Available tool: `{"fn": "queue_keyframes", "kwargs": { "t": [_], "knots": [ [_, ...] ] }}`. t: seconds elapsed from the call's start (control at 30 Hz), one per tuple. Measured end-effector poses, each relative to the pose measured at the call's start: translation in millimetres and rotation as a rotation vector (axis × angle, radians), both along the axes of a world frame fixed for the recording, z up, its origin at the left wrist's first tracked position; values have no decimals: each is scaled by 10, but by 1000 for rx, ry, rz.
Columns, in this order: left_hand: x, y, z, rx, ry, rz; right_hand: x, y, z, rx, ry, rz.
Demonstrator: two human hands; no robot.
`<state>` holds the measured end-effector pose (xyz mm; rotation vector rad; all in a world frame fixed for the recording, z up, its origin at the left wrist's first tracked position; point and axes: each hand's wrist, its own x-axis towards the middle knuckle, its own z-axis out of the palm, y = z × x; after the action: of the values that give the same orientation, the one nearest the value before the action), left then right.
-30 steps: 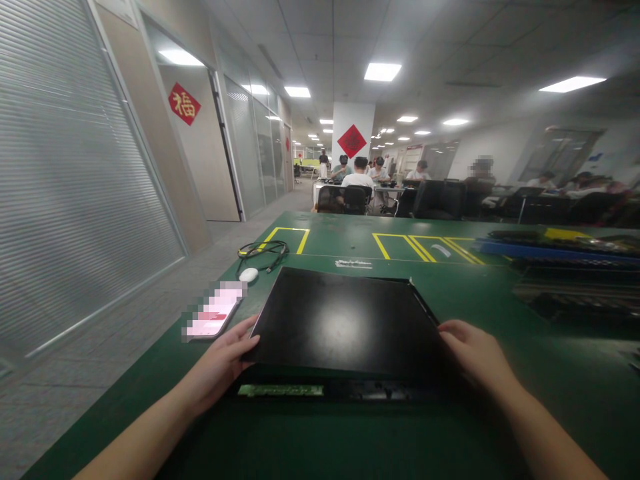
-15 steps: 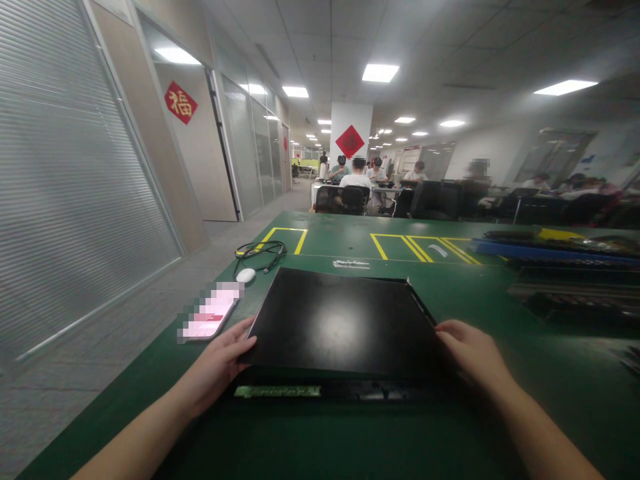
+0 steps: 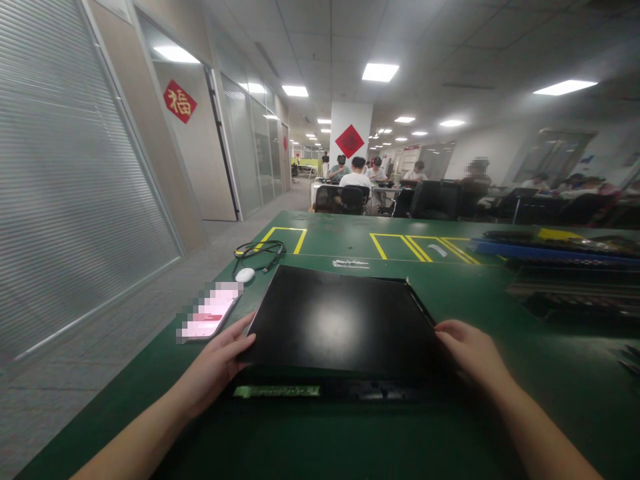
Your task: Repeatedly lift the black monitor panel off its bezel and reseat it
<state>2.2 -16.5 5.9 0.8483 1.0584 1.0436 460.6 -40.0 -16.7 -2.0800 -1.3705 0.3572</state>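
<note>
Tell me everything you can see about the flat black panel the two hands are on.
The black panel is a thin, flat rectangle with a glossy surface that mirrors a ceiling light. It lies over a dark unit on the green table, and along its near edge a strip of green board and dark parts shows beneath. The left hand grips its near left corner, the right hand its near right corner. A phone lies apart to its left.

Both hands reach forward — left hand (image 3: 216,365), right hand (image 3: 473,352) — fingers curled, palms inward.
</note>
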Motion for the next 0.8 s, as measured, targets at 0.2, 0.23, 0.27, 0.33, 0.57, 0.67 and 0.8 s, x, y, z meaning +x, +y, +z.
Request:
{"fn": "queue_keyframes", "kwargs": {
  "t": [0.2,0.23,0.27,0.33,0.57,0.67,0.8],
  "knots": [
    [-81,46,-91,98,88,17,2,2,10,-4,-4,-4],
    [-88,58,-107,117,124,29,1,4,11,-2,-7,-5],
    [-93,69,-123,132,159,42,1,7,10,3,-11,-3],
    [-97,90,-151,159,220,68,3,10,7,10,-18,3],
    [-119,111,-179,242,361,103,3,1,10,-24,45,-12],
    [-136,122,-202,252,416,95,4,2,10,-14,39,-12],
    [-153,161,-271,245,454,88,19,8,-10,9,16,-7]
  ]
}}
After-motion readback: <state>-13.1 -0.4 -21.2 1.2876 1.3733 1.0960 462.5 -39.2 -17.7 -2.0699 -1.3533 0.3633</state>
